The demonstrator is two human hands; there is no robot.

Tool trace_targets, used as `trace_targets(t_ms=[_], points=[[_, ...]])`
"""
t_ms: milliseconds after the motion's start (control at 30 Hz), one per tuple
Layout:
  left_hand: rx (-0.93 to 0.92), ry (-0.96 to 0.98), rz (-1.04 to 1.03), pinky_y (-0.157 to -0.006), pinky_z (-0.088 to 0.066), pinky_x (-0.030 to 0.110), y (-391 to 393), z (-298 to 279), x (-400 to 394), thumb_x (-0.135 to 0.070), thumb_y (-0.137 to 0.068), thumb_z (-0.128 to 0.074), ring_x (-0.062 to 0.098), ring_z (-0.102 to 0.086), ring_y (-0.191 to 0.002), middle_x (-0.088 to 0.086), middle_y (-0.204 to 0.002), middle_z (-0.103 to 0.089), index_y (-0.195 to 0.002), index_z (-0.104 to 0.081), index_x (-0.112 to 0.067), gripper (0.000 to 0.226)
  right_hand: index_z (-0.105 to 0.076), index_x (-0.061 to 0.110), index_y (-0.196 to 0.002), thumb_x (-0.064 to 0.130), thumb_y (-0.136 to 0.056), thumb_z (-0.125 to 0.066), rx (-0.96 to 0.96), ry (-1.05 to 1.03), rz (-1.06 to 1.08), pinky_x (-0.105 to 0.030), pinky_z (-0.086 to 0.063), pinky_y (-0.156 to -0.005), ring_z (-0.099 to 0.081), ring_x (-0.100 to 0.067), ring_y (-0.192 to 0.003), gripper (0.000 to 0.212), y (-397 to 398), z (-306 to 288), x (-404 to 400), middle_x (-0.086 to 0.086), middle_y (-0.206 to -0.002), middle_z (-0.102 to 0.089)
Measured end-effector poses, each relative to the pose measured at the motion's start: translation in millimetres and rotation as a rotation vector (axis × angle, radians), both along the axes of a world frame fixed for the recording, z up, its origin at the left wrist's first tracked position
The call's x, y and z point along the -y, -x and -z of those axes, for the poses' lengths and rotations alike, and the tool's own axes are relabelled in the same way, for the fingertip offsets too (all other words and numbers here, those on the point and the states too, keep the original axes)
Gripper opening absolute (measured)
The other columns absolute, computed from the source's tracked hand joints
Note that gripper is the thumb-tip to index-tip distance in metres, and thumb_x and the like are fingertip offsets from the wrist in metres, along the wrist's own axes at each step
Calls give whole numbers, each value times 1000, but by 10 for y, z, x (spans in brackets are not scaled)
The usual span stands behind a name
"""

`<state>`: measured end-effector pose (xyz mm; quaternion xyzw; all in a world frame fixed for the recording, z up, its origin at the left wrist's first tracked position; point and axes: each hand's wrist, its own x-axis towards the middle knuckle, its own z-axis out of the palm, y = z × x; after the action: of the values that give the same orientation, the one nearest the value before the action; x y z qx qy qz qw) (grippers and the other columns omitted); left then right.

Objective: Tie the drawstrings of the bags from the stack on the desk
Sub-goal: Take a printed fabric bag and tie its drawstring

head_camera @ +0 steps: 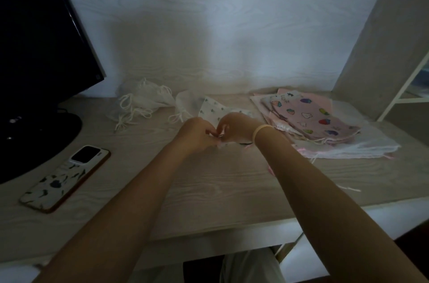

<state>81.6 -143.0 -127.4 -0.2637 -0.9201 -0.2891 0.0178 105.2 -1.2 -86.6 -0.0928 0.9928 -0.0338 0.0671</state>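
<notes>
Working close together over the middle of a pale wooden desk (209,190), a person's left hand (197,133) and right hand (234,126) each pinch a thin drawstring (245,143) at the mouth of a small white patterned bag (214,108), which lies on the desk just behind the fingers. The bag looks light, soft and floppy, its cord thin and probably slippery, best held by the cord ends near the gathered opening. To the right lies one stack of flat bags (313,118), pink printed ones on top; their number cannot be counted. Behind and left sits a loose heap of white bags (141,104), apparently several. One phone (67,178) and one dark monitor (39,50) stand at the left.
</notes>
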Motion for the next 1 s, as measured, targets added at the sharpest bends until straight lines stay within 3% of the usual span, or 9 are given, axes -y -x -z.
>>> trace_targets(t_ms=[167,300,400,500,567,667,733,867,1000], points=[[-19,22,-12,-70,-49,28,6,0,-12,-33,-75,-79,17,-66,-83,2,-85,-74,-89,-79,-15,23,-73,6,-88,26,-86,-60,-22,58,43,-27,-48,-65,-60,-21,-75,23,5,-91,-62,-6,-82,-67],[-31,7,-71,-51,-26,27,-53,-55,-69,-32,-83,-70,13,-44,-50,1,-49,-49,-46,-55,-14,43,-69,8,-84,21,-86,-57,19,628,172,-28,-42,-65,-52,-19,-68,18,-62,-260,-111,-6,-74,-60],[-84,-20,-118,-54,-25,29,-52,-81,-121,-25,-87,-64,17,-41,-50,4,-47,-44,-47,-48,-8,46,-68,10,-77,20,-85,-58,-169,963,225,-27,-41,-64,-52,-15,-65,17,-43,-245,-110,-4,-71,-62],[-64,-49,-143,-50,-23,31,-35,-113,-129,-27,-89,-61,17,-39,-49,2,-47,-38,-48,-41,-12,49,-65,14,-109,8,-87,-53,-547,1215,398,-12,-42,-69,-56,-7,-85,26,-19,-206,-206,-1,-102,-65],[-23,-89,-154,-50,-22,32,-36,-108,-119,-28,-91,-59,17,-35,-49,5,-50,-34,-52,-37,-13,48,-64,16,-109,2,-86,-48,-601,1054,434,-15,-47,-71,-57,-9,-83,32,-17,-168,-325,-1,-103,-64],[38,-126,-196,-53,-35,32,-8,-73,-114,-34,-94,-55,25,-51,-56,17,-61,-57,-60,-58,-7,43,-71,16,-101,8,-87,-55,-145,652,286,-33,-55,-84,-60,-12,-80,23,-61,-100,-438,1,-93,-67],[65,-133,-224,-63,-47,33,6,-68,-128,-35,-94,-52,27,-64,-69,15,-75,-70,-75,-72,-3,43,-70,19,-105,19,-85,-64,101,369,169,-32,-54,-89,-62,-12,-89,20,-105,-35,-412,1,-103,-68],[13,-156,-200,-54,-33,30,-25,-110,-203,-29,-92,-57,26,-49,-54,14,-58,-54,-64,-63,2,42,-72,16,-105,25,-85,-67,-9,72,72,-27,-50,-87,-62,-17,-90,22,-136,55,-295,1,-94,-68],[74,-335,-107,-58,-39,27,-72,-188,-292,-27,-89,-62,16,-53,-57,10,-59,-59,-69,-69,-2,32,-71,16,-72,30,-81,-61,-99,30,82,-21,-39,-56,-60,-18,-69,20,-137,53,-256,-1,-68,-64]])
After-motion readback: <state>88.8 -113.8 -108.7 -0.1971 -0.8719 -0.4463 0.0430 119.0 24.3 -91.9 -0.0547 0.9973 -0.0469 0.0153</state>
